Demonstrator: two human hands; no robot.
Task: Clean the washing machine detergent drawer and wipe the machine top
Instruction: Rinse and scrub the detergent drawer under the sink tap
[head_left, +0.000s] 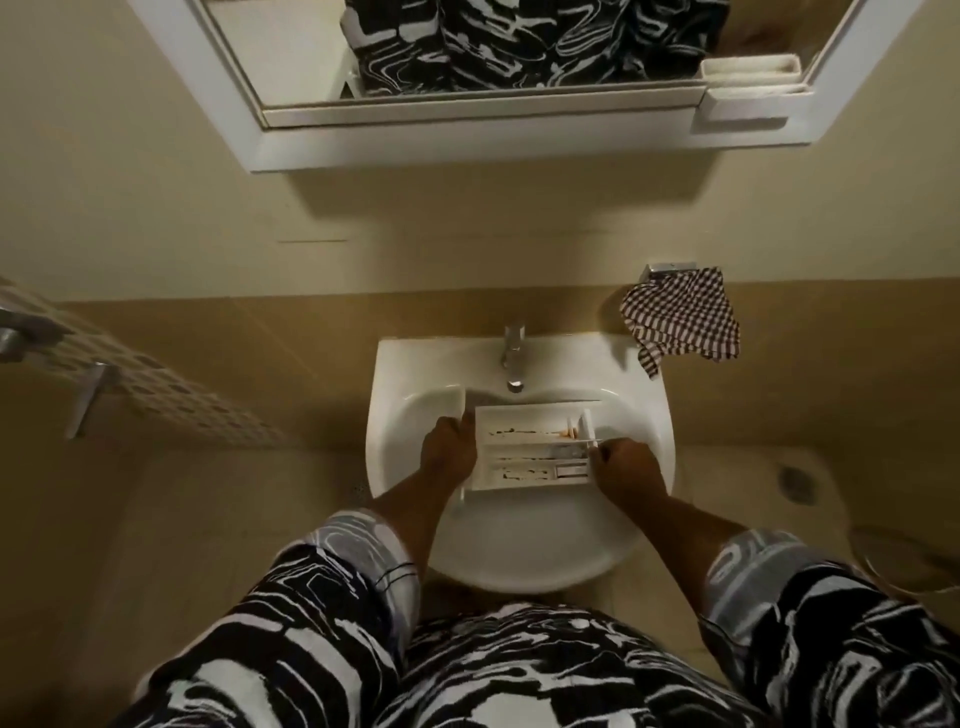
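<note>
Black-and-white patterned sleeves (337, 597) reached over the white ceramic basin (519, 561), where the stained white plastic detergent drawer (524, 418) lay. The left hand (449, 449) gripped its left end. The right hand (626, 467) pinched a thin white tool (591, 441) at its right end.

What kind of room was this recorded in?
A bathroom, probably in a home: a white washbasin with a tap, a mirror on the wall above it, and a checked cloth hung beside it.

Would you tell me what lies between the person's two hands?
The detergent drawer spans from left hand to right hand, in the sink, in the head view.
</note>
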